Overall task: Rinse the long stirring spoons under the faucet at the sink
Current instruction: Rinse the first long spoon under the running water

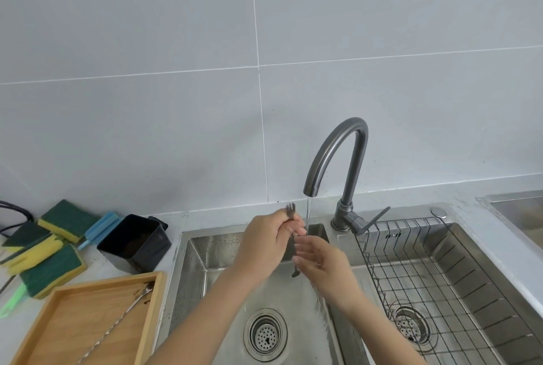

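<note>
Overall: grey tiled wall (147, 41) fills the upper half, pale bench (182, 217) runs under it. Double steel sink (205, 250) set into the bench; left basin has a round drain strainer (265, 334), right basin carries a wire rack (426, 276) over its own drain.

Gooseneck faucet (338, 153) stands between the basins, spout over the left one, thin water stream (308, 211) running. Lever points right.

Wooden tray (88, 332) at lower left, beside the sink. One long stirring spoon (117, 326) lies diagonally in it, twisted shaft, bowl end at the tray's far right corner with brown residue around it.

Black tub (135, 242) sits behind the tray, brown residue inside. Green-and-yellow sponges (47, 250) piled left of it, a blue one (101, 228) just behind.

Both hands over the left basin, close under the spout. Left hand (264, 244): grip pressed together around the shaft of a second stirring spoon (294, 264), near its top. That spoon is roughly upright; forked end (290, 208) pokes out above the fist, spoon bowl hangs below between the two hands. Stream falls just right of the forked end, landing at the fingers.

Right hand (320, 258): fingers loosely spread, fingertips at the shaft just below the left hand. Can't tell whether they actually pinch it.
</note>
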